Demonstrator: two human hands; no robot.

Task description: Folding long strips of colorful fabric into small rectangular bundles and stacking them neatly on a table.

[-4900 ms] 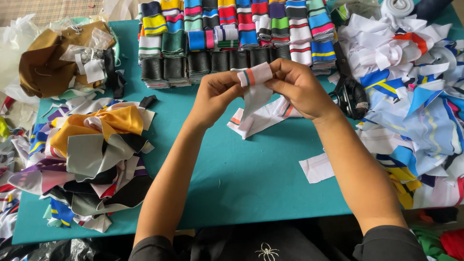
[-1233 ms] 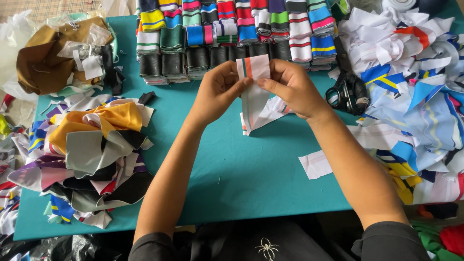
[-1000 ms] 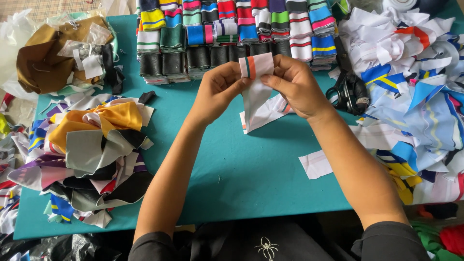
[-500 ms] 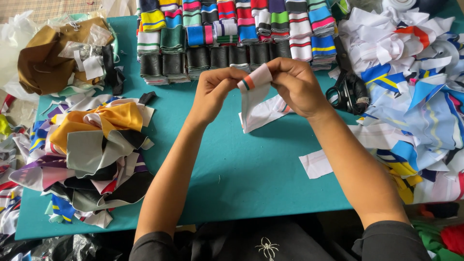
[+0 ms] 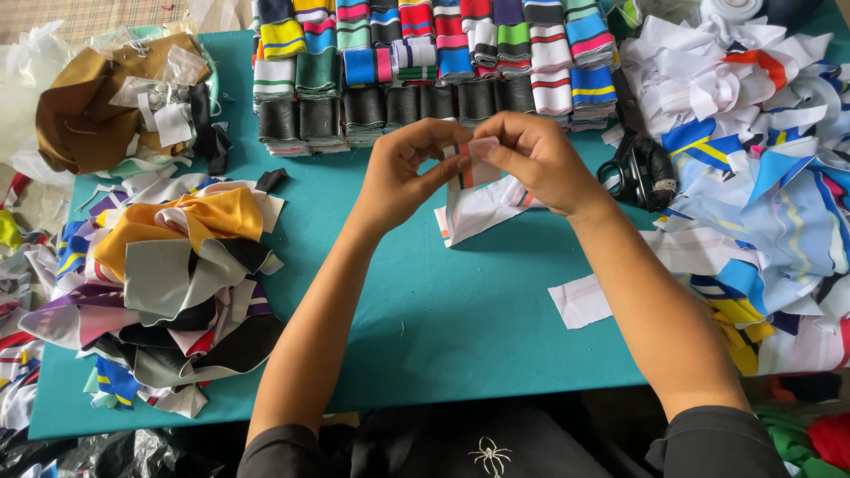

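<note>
Fingers of the left hand (image 5: 403,173) were curled almost shut, thumb and forefinger pinching the left edge of a small white fabric strip (image 5: 474,168) with an orange stripe. The right hand (image 5: 536,159) was closed in the same way, its thumb and fingertips gripping the strip's upper right corner. Both hands held the strip raised above the teal table (image 5: 425,310), near its far middle. The strip hung roughly upright, its long axis running top to bottom and its lower end pointing down toward a white fabric piece (image 5: 478,212) lying on the table just beneath the hands. Black scissors (image 5: 642,168) lay just right of the right wrist. Rows of folded striped knit bands (image 5: 425,62) stood beyond the hands. Heaps of mixed fabric scraps lay at the left (image 5: 168,283) and the right (image 5: 761,177) of the table.
</note>
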